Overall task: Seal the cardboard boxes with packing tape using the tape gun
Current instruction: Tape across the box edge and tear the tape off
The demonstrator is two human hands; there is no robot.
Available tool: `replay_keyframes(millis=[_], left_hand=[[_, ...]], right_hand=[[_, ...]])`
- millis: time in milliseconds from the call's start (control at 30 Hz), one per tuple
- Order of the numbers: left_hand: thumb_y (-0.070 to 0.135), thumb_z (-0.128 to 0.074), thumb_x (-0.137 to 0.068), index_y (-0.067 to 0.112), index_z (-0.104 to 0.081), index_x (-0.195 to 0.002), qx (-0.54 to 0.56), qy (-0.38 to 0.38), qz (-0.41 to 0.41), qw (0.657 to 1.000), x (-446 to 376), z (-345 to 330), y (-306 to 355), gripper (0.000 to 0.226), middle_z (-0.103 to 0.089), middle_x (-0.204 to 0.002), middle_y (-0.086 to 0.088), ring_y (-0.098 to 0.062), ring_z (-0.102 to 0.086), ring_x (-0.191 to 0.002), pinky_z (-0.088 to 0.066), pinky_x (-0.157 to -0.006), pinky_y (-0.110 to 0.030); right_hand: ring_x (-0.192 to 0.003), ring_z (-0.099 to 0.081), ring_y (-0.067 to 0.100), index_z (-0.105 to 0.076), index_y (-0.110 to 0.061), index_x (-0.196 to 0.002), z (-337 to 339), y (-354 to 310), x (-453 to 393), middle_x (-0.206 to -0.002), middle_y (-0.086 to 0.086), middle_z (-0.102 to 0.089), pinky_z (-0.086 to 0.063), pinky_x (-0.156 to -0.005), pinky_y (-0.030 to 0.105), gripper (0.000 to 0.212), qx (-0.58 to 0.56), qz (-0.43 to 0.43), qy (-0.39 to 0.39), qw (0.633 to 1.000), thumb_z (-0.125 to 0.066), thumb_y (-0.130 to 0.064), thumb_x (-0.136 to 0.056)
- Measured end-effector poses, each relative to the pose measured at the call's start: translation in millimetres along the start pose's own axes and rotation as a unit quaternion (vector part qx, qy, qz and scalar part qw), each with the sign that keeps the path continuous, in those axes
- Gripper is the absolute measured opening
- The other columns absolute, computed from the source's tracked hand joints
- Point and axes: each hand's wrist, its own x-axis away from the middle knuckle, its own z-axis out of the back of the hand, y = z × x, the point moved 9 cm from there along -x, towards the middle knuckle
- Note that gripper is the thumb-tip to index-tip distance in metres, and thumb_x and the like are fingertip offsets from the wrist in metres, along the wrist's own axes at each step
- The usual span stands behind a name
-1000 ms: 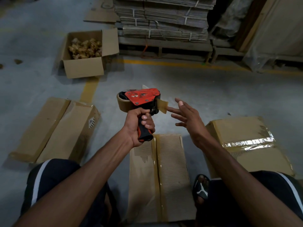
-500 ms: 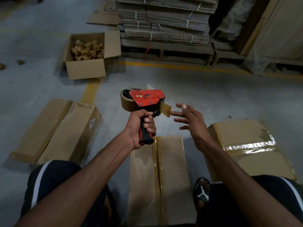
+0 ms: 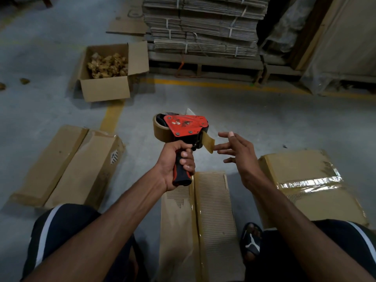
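Since a second ago my right hand (image 3: 242, 157) has closed in on the tape gun (image 3: 184, 129); fingertips were apart from the loose tape tab (image 3: 208, 143) then, now the index tip meets its free edge, or nearly; contact not certain. Gun itself has dropped a little in view, grip unchanged.

Tape gun: red metal side plate, scuffed, paint worn off in pale patches, rivets along lower edge. Brown tape roll (image 3: 160, 132) mounted at the left end, partly behind the plate. Handle black with red inlay. Short tab of brown tape hangs out at the right end, by the dark cutter.

Orientation: held up in the air above the floor, over the far end of the middle cardboard box (image 3: 213, 210). Body's long axis runs left to right, roll left, dispensing end right toward my right hand. Handle points down and toward me.

Left hand (image 3: 175, 165): fingers and thumb wrapped tight round the handle. Right hand: fingers straight and spread, holding nothing.

Boxes: middle box lies flat between my knees, tape strip along its centre seam. Sealed box (image 3: 305, 180) to the right, shiny tape band across it. Flattened box (image 3: 67, 165) to the left. Open box (image 3: 105, 90) of brownish scraps farther off, left.
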Motion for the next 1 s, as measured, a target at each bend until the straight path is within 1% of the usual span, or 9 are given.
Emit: replay_keyframes(millis=[233, 367, 533, 600, 700, 800, 900, 967, 1000], left_hand=[[0.015, -0.055, -0.082, 0.018, -0.044, -0.069, -0.010, -0.005, 0.008, 1.000, -0.2, 1.2, -2.2, 0.018, -0.037, -0.051, 0.010, -0.004, -0.032, -0.035, -0.031, -0.035, -0.020], [0.015, -0.054, -0.081, 0.018, -0.043, -0.069, -0.027, 0.002, 0.000, 1.000, -1.4, 1.4, -0.6, 0.017, -0.037, -0.050, 0.010, -0.005, -0.032, -0.034, -0.031, -0.034, -0.020], [0.015, -0.055, -0.080, 0.018, -0.043, -0.069, -0.030, 0.009, -0.010, 0.999, -1.6, 3.8, 2.4, 0.017, -0.037, -0.050, 0.010, -0.005, -0.032, -0.035, -0.030, -0.035, -0.019], [0.015, -0.055, -0.082, 0.019, -0.043, -0.069, -0.027, 0.008, -0.011, 1.000, -1.1, 4.4, 3.0, 0.018, -0.037, -0.050, 0.010, -0.004, -0.032, -0.035, -0.030, -0.036, -0.019], [0.015, -0.053, -0.085, 0.018, -0.044, -0.069, -0.029, 0.010, -0.013, 0.999, -0.6, 5.0, 3.6, 0.019, -0.037, -0.050, 0.011, -0.004, -0.032, -0.035, -0.030, -0.036, -0.019], [0.015, -0.055, -0.080, 0.018, -0.044, -0.069, -0.025, 0.008, -0.012, 1.000, -0.2, 3.8, 3.1, 0.017, -0.036, -0.050, 0.011, -0.004, -0.032, -0.035, -0.030, -0.035, -0.019], [0.015, -0.056, -0.079, 0.018, -0.043, -0.068, -0.028, 0.007, -0.012, 1.000, -0.6, 2.9, 2.3, 0.017, -0.036, -0.050, 0.011, -0.004, -0.031, -0.035, -0.029, -0.035, -0.019], [0.015, -0.056, -0.079, 0.018, -0.043, -0.068, -0.028, 0.006, -0.010, 1.000, -0.8, 2.1, 0.5, 0.017, -0.036, -0.050, 0.010, -0.004, -0.031, -0.035, -0.029, -0.035, -0.019], [0.015, -0.056, -0.079, 0.018, -0.044, -0.068, -0.028, 0.005, -0.008, 1.000, -0.7, 1.7, -0.8, 0.017, -0.036, -0.050, 0.010, -0.004, -0.031, -0.035, -0.029, -0.035, -0.019]], right_hand=[[-0.098, -0.072, 0.022, -0.068, -0.020, -0.125, -1.3, 2.5, -0.6, -0.090, 0.006, -0.078, -0.052, -0.078, 0.037, 0.041, -0.007, -0.003, -0.004, 1.000, -0.037, -0.042, -0.111], [-0.087, -0.073, 0.023, -0.073, -0.022, -0.118, -0.7, 5.4, -1.7, -0.076, 0.006, -0.072, -0.051, -0.079, 0.043, 0.042, -0.017, -0.007, -0.016, 1.000, -0.038, -0.045, -0.110], [-0.089, -0.072, 0.022, -0.072, -0.023, -0.117, -1.4, 9.9, -1.8, -0.079, 0.003, -0.071, -0.052, -0.079, 0.043, 0.040, -0.001, -0.012, -0.021, 1.000, -0.039, -0.046, -0.110], [-0.093, -0.072, 0.023, -0.070, -0.022, -0.120, 1.3, 10.7, -1.3, -0.086, 0.002, -0.073, -0.051, -0.078, 0.041, 0.038, -0.005, -0.019, -0.007, 1.000, -0.040, -0.044, -0.110], [-0.100, -0.070, 0.026, -0.065, -0.018, -0.127, 5.8, 11.8, -1.0, -0.105, 0.004, -0.073, -0.052, -0.076, 0.036, 0.037, -0.006, -0.026, 0.020, 0.999, -0.041, -0.041, -0.110], [-0.108, -0.068, 0.026, -0.058, -0.017, -0.137, 5.9, 13.4, -1.8, -0.124, 0.005, -0.069, -0.051, -0.077, 0.035, 0.043, -0.007, -0.034, 0.023, 0.999, -0.042, -0.045, -0.109], [-0.117, -0.064, 0.022, -0.044, -0.025, -0.152, -3.5, 12.9, -2.9, -0.143, -0.001, -0.060, -0.053, -0.086, 0.040, 0.060, -0.008, -0.029, -0.025, 0.999, -0.042, -0.061, -0.103], [-0.128, -0.056, 0.023, -0.030, -0.034, -0.160, -15.3, 12.4, -0.7, -0.155, -0.005, -0.050, -0.050, -0.095, 0.045, 0.078, -0.019, -0.032, -0.073, 0.997, -0.040, -0.071, -0.092], [-0.133, -0.051, 0.023, -0.024, -0.037, -0.162, -21.2, 11.9, 1.3, -0.160, -0.006, -0.043, -0.047, -0.101, 0.048, 0.082, -0.031, -0.036, -0.093, 0.995, -0.039, -0.072, -0.088]])
